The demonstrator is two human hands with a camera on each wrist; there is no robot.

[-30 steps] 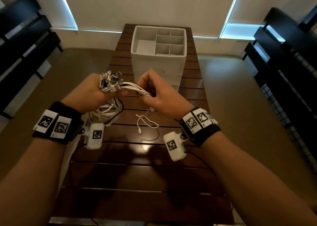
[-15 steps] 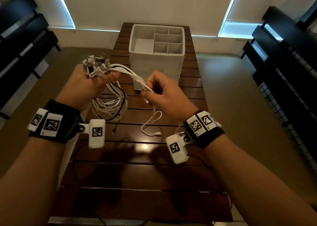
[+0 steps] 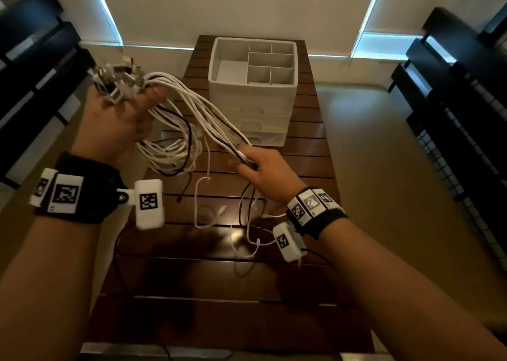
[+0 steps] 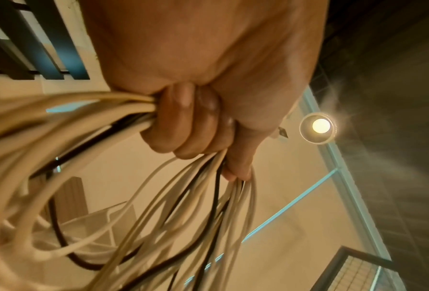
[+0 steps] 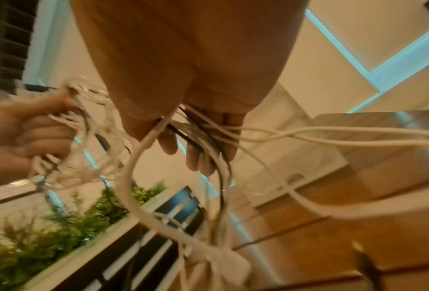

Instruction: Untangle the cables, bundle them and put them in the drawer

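Observation:
A bunch of white and black cables (image 3: 192, 105) stretches between both hands above the wooden table (image 3: 208, 284). My left hand (image 3: 118, 113) is raised at the left and grips the bunch near its plug ends (image 3: 118, 82), fingers (image 4: 183, 122) curled round the cords (image 4: 88, 126). My right hand (image 3: 258, 168) is lower, in front of the drawer unit (image 3: 253, 86), and holds the same strands (image 5: 208, 130) run between its fingers (image 5: 198, 157). Loops hang below the left hand; loose ends (image 3: 219, 215) trail on the table. The drawers look shut.
The white drawer unit's top tray (image 3: 230, 67) has several empty compartments. Black slatted racks (image 3: 33, 58) stand left and right (image 3: 452, 86) of the narrow table. A green plant (image 5: 46, 226) shows in the right wrist view.
My left hand has lifted up and to the left with the plug ends. My right hand has slid down and right along the strands, pulling them straight; more loose ends now lie on the table.

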